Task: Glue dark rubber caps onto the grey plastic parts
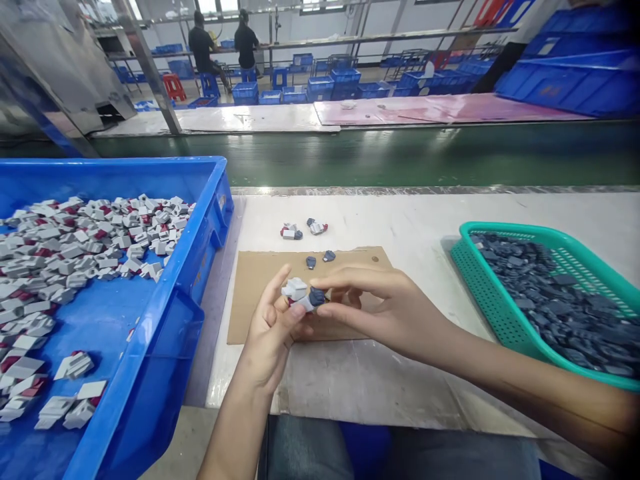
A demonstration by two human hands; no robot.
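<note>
Over a piece of brown cardboard (250, 293), my left hand (273, 327) is closed on a grey-and-red plastic piece (295, 289). My right hand (370, 293) pinches a dark blue plastic part (316, 297) between thumb and fingers, and this part touches the grey piece's right side. Whether the two are joined I cannot tell. Just beyond my hands, two loose dark parts (329, 256) lie on the cardboard. Farther back on the table sit two grey-and-red pieces (317, 227) with dark parts on them.
At left stands a big blue bin (200, 220) holding many grey-and-red pieces. On the right a green basket (467, 263) is full of dark parts. Beyond the table runs a green conveyor belt (400, 157). Two people (245, 47) are in the background among blue crates (320, 88).
</note>
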